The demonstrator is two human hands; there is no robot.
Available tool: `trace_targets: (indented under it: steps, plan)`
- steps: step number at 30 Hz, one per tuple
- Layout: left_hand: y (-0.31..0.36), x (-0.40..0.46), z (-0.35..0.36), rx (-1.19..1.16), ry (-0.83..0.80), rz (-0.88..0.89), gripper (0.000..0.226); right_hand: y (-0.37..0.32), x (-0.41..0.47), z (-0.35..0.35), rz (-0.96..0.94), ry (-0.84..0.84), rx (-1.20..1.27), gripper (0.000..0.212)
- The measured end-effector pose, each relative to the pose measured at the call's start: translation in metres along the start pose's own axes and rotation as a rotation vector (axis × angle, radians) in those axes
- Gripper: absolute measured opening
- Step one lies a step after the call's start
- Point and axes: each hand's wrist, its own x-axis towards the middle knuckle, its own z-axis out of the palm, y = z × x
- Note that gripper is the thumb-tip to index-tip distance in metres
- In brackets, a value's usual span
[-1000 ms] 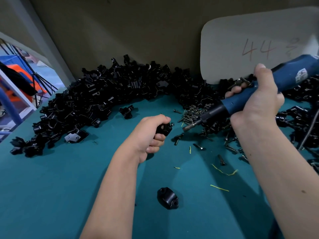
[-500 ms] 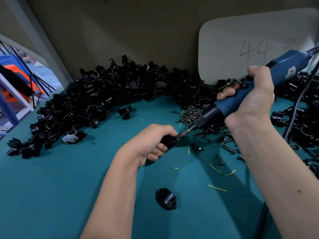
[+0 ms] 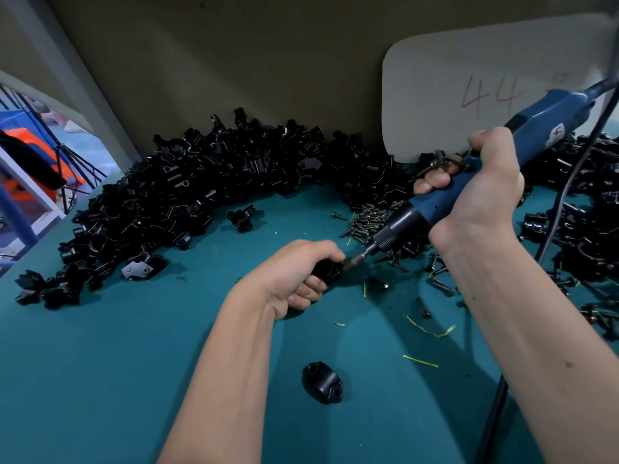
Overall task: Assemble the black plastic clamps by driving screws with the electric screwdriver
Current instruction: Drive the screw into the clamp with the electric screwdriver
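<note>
Glossy black plastic clamp [image 3: 322,382] lies on the matt teal mat [image 3: 100,363]; metal screws [image 3: 366,222].

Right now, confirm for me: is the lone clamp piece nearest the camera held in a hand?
No, the lone clamp piece lies untouched on the teal table.

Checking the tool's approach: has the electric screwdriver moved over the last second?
Yes. The electric screwdriver swung down and left from above the screw pile; its bit now meets the clamp in the left hand.
</note>
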Motion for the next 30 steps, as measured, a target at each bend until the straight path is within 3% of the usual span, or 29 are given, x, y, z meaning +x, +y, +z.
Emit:
trace_targets:
  steps: [18, 30]
  plan:
    - [-0.0028, 0.0047, 0.0042, 0.024, 0.051, -0.004, 0.025, 0.005, -0.0062, 0.0, -0.094, -0.076, -0.013, 0.021]
    - [-0.0032, 0.0053, -0.0003, 0.006, 0.026, -0.015, 0.024, 0.0088, -0.007, -0.0073, 0.003, -0.061, 0.067, 0.021]
